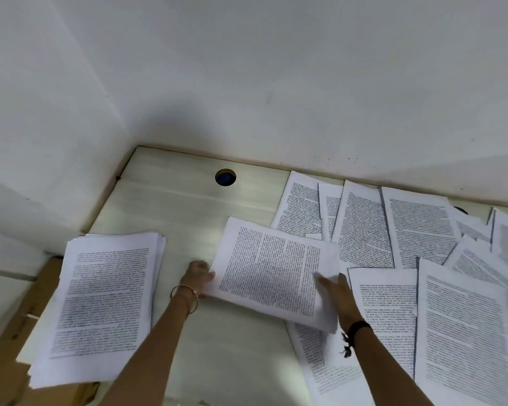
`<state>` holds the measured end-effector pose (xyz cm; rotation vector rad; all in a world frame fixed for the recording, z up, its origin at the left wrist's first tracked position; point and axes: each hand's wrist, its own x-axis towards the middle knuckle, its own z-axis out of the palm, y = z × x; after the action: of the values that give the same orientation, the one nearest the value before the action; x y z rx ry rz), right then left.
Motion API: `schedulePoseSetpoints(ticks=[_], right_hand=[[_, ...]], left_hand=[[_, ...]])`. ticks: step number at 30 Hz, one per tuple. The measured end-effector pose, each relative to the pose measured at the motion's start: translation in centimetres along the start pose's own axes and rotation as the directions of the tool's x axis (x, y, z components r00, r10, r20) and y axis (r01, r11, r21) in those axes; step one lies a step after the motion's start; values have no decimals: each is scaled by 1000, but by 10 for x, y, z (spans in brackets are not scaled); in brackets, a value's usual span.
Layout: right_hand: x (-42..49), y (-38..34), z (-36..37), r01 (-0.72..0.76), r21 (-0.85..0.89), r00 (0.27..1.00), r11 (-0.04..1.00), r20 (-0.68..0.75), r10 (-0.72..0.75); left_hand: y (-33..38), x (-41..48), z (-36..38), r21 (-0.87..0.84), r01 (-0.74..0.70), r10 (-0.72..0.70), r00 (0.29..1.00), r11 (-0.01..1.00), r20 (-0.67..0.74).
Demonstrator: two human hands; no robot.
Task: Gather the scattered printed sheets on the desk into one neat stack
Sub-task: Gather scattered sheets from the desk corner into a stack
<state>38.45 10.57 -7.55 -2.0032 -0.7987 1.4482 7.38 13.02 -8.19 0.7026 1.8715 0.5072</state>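
Observation:
A thick stack of printed sheets [100, 300] lies at the desk's left edge, partly overhanging it. A small bundle of printed sheets [272, 273] is lifted in the middle, tilted. My left hand [195, 276] grips its left edge. My right hand [336, 294] holds its right edge, thumb on top. Several loose printed sheets [458, 326] lie scattered and overlapping across the right side of the desk, up to the back wall.
The pale wooden desk [170, 206] sits in a corner of white walls. A round cable hole [225, 177] is near the back. Brown cardboard [9, 347] shows below the desk's left edge.

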Motion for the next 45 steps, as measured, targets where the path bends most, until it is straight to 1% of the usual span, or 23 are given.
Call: schedulePoseSetpoints(ticks=[1, 3, 5, 8, 9, 10, 11, 12, 13, 14, 15, 17, 19, 21, 23, 25, 28, 30, 32, 34, 37, 41, 45], right_hand=[[0, 0, 4, -8, -2, 1000, 1000, 1, 8], [-6, -4, 15, 35, -34, 999, 999, 5, -35], [-7, -4, 20, 72, -15, 996, 997, -49, -73], [-8, -4, 24, 92, 4, 988, 996, -124, -91], [-9, -2, 26, 81, -5, 990, 997, -115, -81], [-9, 0, 28, 69, 5, 991, 998, -113, -68], [-8, 3, 31, 69, 40, 990, 997, -129, -64], [-8, 3, 33, 64, 78, 990, 995, -134, -53], [-9, 4, 35, 49, 136, 993, 989, -114, -34], [-9, 7, 38, 23, 205, 999, 978, -34, -17], [-9, 11, 41, -15, 271, 996, 963, 89, -9], [-17, 10, 50, -129, 317, 934, 940, 358, 7], [-25, 4, 56, -135, 254, 880, 958, 475, -2], [-25, -3, 57, -106, 311, 912, 945, 408, -32], [-21, -12, 55, -59, 368, 949, 928, 310, -63], [-21, -24, 57, 37, 275, 941, 961, 313, -126], [-30, -44, 80, 146, 117, 921, 982, 346, -178], [-39, -51, 109, 211, 46, 926, 976, 310, -214], [-52, -52, 141, 280, -18, 911, 960, 321, -260], [-71, -49, 184, 317, -46, 890, 947, 358, -281], [-98, -47, 237, 362, -90, 864, 928, 406, -298], [-122, -40, 293, 396, -147, 850, 906, 431, -301], [-127, -33, 330, 421, -266, 847, 867, 457, -271]], left_hand=[[0, -2, 7, 114, -49, 42, 997, 992, 61], [-1, -4, 18, 272, -99, 76, 993, 957, 93], [1, -6, 23, 305, -82, 74, 997, 949, 37], [-2, -7, 20, 268, -94, 92, 996, 959, 21], [-3, -7, 17, 196, -93, 95, 995, 976, -2], [-5, -7, 13, 42, -82, 85, 995, 996, -62], [-7, -9, 12, -188, -51, 25, 990, 981, -140], [-8, -15, 11, -453, -15, -77, 980, 892, -183], [-12, -21, 13, -626, 8, -140, 977, 780, -162], [-15, -28, 19, -683, 26, -128, 987, 730, -99], [-18, -38, 27, -684, 59, -75, 997, 727, 7], [-24, -55, 45, -670, 61, 42, 990, 740, 136], [-21, -61, 52, -628, 8, 66, 993, 778, 94], [-19, -59, 44, -517, -61, 79, 997, 854, 13], [-16, -59, 23, -403, -131, 155, 988, 906, 27], [-17, -58, -2, -291, -196, 224, 973, 936, 65], [-29, -49, -35, -175, -229, 245, 967, 958, 75], [-45, -40, -56, -153, -198, 203, 979, 968, 18], [-55, -42, -74, -125, -164, 149, 982, 979, -118], [-62, -57, -108, -80, -155, 124, 946, 985, -299], [-79, -73, -154, -54, -130, 92, 889, 990, -449], [-105, -71, -208, -33, -61, 37, 869, 998, -494], [-120, -58, -240, 20, 29, -18, 906, 999, -423]])
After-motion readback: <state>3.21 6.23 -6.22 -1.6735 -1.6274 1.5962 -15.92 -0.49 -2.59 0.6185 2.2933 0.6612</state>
